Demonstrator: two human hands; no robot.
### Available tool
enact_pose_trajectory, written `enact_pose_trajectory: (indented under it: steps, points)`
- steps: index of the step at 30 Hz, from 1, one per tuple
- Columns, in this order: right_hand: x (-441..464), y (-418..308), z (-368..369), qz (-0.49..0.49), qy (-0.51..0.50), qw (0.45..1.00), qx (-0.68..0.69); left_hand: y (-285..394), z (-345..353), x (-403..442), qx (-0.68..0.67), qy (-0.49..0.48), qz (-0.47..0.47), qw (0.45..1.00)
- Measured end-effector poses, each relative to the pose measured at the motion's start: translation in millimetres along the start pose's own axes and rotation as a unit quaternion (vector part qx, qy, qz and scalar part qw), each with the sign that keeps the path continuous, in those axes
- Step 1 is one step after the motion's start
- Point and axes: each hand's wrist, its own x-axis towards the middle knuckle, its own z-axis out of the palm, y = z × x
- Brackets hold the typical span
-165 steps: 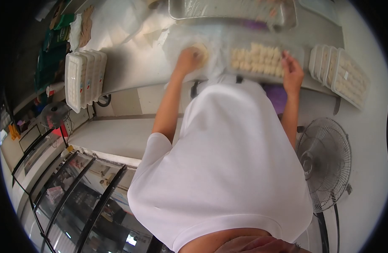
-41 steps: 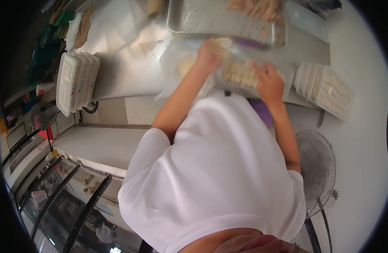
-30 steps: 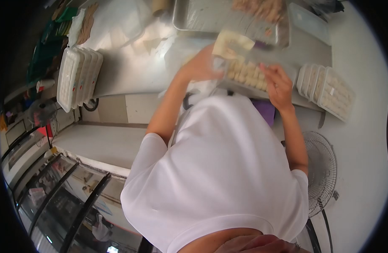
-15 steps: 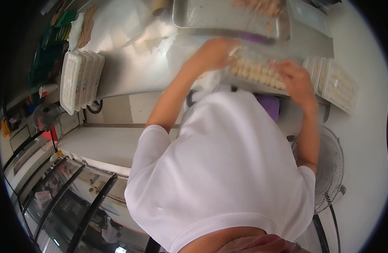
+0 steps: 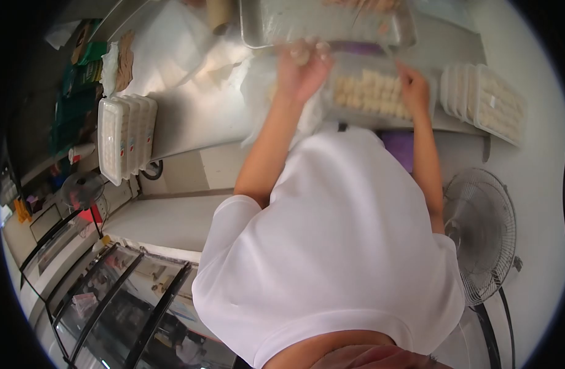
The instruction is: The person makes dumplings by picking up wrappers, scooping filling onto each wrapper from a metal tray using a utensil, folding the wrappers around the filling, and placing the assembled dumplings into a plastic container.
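- Head view: the left hand [image 5: 304, 74] is palm up and raised in front of the tray [image 5: 325, 38], its fingers curled about a small pale lump [image 5: 300, 56]; its forearm slants up from the lower left.
- The right hand [image 5: 414, 89] is at the right end of the box [image 5: 365, 115], forearm nearly upright, fingertips pointing forward; blur hides whether they are closed on anything.
- The box sits on the table [image 5: 196, 117] between the hands, with pale dumplings [image 5: 369, 92] in rows.
- Left of it lies a white sheet [image 5: 253, 83], partly behind the left hand and forearm.
- Half a second ago the left hand reached over the box's left end; it is now left of the box and turned palm up.
- A second ago a pale square wrapper showed above that end; now the lump is in the palm.
- The right hand has stayed near the box's right end, and the dumplings are more fully exposed.
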Motion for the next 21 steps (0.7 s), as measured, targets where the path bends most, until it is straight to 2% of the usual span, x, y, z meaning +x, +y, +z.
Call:
enact_pose_trajectory:
  steps: [1,5,8,9,11,13,15,17,19,20,21]
  points:
    - [-7.1,-2.3,-1.7,0.006,-0.002,1.000,0.002,2.3,4.0,-2.9,0.017,0.066,0.013,0.998]
    - [-23.1,-14.6,-28.8,0.002,0.048,0.996,0.079,6.0,-7.8,8.4,0.024,0.037,-0.031,0.999]
    - [-41.4,-10.4,-45.9,0.022,0.069,0.991,0.110,-10.7,-4.4,17.6,0.264,0.130,-0.032,0.955]
    - [-46.1,-7.7,-49.9,0.039,0.066,0.989,0.126,-20.3,-5.1,20.4,0.264,0.128,-0.040,0.955]
    - [-58.5,0.8,-54.4,0.034,0.083,0.988,0.125,-44.1,-7.1,23.1,0.400,0.229,-0.056,0.886]
    - [-69.6,7.0,-56.9,0.030,0.099,0.987,0.125,-57.8,-36.5,19.0,0.438,0.187,-0.057,0.877]
    - [-79.9,12.4,-60.8,0.016,0.109,0.983,0.144,-66.4,-55.3,18.0,0.595,0.154,-0.129,0.778]
    - [-88.6,6.2,-73.1,0.045,0.098,0.985,0.131,-70.1,-72.7,16.6,0.612,0.155,-0.156,0.760]
    - [-94.1,9.1,-76.5,0.072,0.085,0.986,0.120,-71.1,-80.4,16.6,0.662,0.124,-0.213,0.708]
    - [-96.5,15.3,-74.7,0.064,0.097,0.985,0.131,-70.8,-84.0,15.2,0.664,0.122,-0.217,0.705]
    - [-97.6,18.6,-74.8,0.055,0.109,0.982,0.142,-71.0,-84.8,15.1,0.625,0.141,-0.220,0.736]
